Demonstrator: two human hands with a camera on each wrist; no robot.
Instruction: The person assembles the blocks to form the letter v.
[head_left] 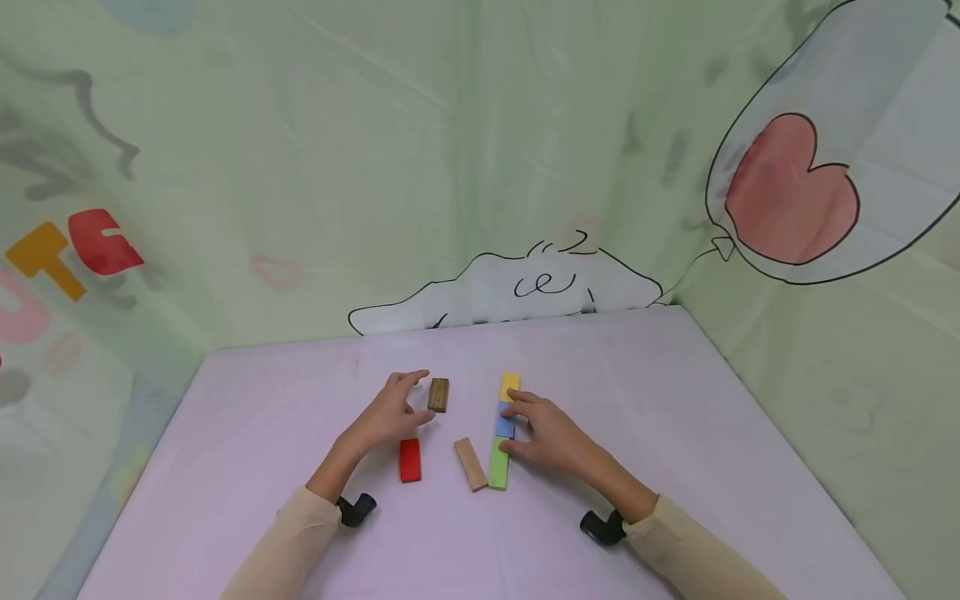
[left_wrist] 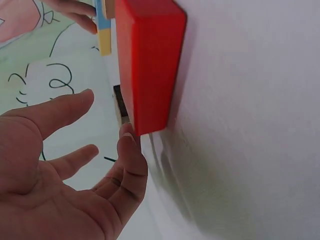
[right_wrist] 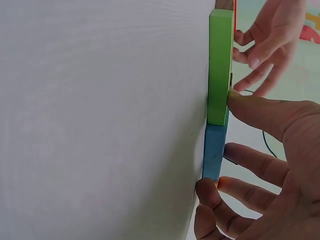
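A yellow block, a blue block and a green block lie end to end in a row. My right hand reaches over this row from its right side. In the right wrist view its thumb touches the green block, while the fingers rest along the blue block and by its far end. My left hand is spread beside a dark brown wooden block, holding nothing. Nearer the body than that hand lies a red block, large in the left wrist view.
A light wooden block lies slanted, its near end close to the green block. All of them are on a pale cloth-covered table. A printed curtain hangs behind the table's back edge and along its sides.
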